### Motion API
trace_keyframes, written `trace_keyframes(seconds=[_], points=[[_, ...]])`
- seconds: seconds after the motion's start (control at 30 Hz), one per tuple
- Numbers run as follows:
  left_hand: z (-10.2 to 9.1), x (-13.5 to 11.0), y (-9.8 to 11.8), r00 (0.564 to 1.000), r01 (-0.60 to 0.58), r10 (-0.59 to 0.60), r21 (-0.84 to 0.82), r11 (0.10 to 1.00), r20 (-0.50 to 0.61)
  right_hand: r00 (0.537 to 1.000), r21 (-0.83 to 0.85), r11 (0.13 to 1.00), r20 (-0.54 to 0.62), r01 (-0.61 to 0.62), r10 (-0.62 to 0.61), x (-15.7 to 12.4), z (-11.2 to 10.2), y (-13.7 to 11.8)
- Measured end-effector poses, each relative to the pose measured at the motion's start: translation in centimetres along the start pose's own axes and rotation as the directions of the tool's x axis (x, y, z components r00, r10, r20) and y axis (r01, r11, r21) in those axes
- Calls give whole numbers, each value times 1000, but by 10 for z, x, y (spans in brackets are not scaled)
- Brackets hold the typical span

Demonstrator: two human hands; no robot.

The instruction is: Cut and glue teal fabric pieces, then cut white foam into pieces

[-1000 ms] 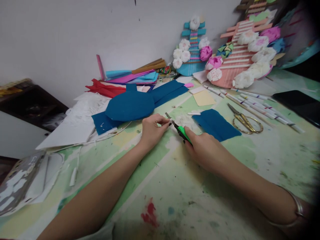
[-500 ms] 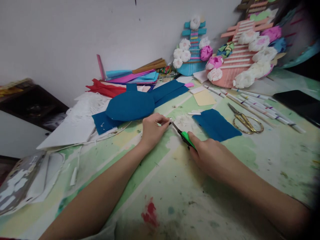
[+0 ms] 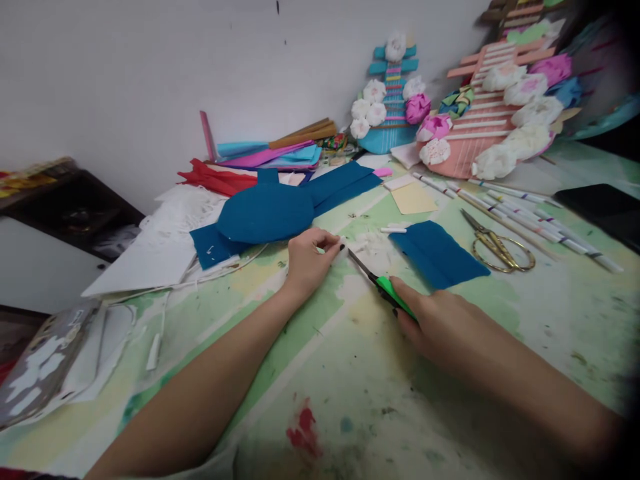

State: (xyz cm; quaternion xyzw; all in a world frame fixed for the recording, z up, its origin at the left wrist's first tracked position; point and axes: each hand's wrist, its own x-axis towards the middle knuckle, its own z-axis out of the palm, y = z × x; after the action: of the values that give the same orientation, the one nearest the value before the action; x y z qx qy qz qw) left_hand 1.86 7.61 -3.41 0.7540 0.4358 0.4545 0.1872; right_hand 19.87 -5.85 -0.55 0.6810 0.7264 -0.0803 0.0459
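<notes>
My left hand (image 3: pixel 310 261) rests on the table, thumb and fingers pinched together on a small white piece (image 3: pixel 342 242), mostly hidden by the fingertips. A green-and-black utility knife (image 3: pixel 384 285) is gripped in my right hand (image 3: pixel 440 321). Its dark blade points up and left, the tip a little right of the white piece and apart from it. White scraps (image 3: pixel 369 244) lie just beyond the blade. To the right is a folded blue paper piece (image 3: pixel 437 255), with short white sticks (image 3: pixel 393 230) at its corner.
A blue paper-covered lute-like shape (image 3: pixel 267 212) lies behind my left hand. Gold-handled scissors (image 3: pixel 497 247), several white paper sticks (image 3: pixel 545 223) and a black phone (image 3: pixel 600 210) are at the right. Decorated blue (image 3: pixel 393 127) and pink (image 3: pixel 480 137) lute-like models lean against the wall.
My right hand has drawn the knife slightly back to the right, so its tip sits farther from the white piece. The left hand keeps its pinch.
</notes>
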Motion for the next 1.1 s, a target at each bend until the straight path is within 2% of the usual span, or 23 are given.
trace_keyframes(seconds=[0.1, 0.17, 0.23, 0.3, 0.37, 0.47, 0.53, 0.6, 0.67, 0.73, 0.8, 0.9, 1.0, 1.1], points=[[-1, 2, -7, 981, 193, -194, -117, 974, -4, 1000, 22, 1000, 7, -1, 1, -1, -3, 5], [-2, 4, -11, 941, 327, -339, -277, 903, 7, 1000, 46, 999, 23, 3, -4, 1, -4, 8], [-3, 6, -12, 899, 402, -437, -446, 799, 27, 999, 74, 997, 37, -4, 1, 3, -5, 11], [-3, 7, -11, 876, 428, -478, -570, 701, 70, 999, 105, 994, 37, -28, 24, 6, -4, 13], [-1, 7, -10, 871, 435, -476, -638, 635, 120, 999, 144, 988, 9, -54, 53, 9, -2, 16], [4, 4, -8, 873, 435, -464, -665, 607, 148, 991, 195, 979, -109, -55, 77, 12, 2, 22], [5, 2, -7, 887, 427, -438, -616, 662, 144, 978, 210, 977, -193, -32, 73, 13, 5, 25], [5, 0, -5, 911, 402, -390, -483, 778, 132, 970, 218, 976, -238, -2, 55, 14, 6, 26], [3, -2, -2, 940, 340, -320, -290, 895, 114, 969, 227, 974, -243, 16, 41, 13, 6, 25], [1, -3, 2, 968, 239, -227, -116, 964, 106, 974, 221, 975, -224, 21, 29, 13, 5, 22], [-1, -5, 4, 986, 121, -120, -1, 993, 111, 982, 177, 984, -189, 22, 12, 12, 4, 19], [-2, -5, 5, 989, -27, 11, 111, 993, 144, 992, 78, 997, -124, 13, -3, 12, 1, 13], [-1, -6, 2, 976, -130, 95, 176, 976, 194, 997, 24, 1000, -77, -9, 11, 13, -2, 9], [0, -7, -1, 967, -192, 150, 197, 962, 208, 996, 6, 1000, -84, -12, 13, 13, -4, 7]])
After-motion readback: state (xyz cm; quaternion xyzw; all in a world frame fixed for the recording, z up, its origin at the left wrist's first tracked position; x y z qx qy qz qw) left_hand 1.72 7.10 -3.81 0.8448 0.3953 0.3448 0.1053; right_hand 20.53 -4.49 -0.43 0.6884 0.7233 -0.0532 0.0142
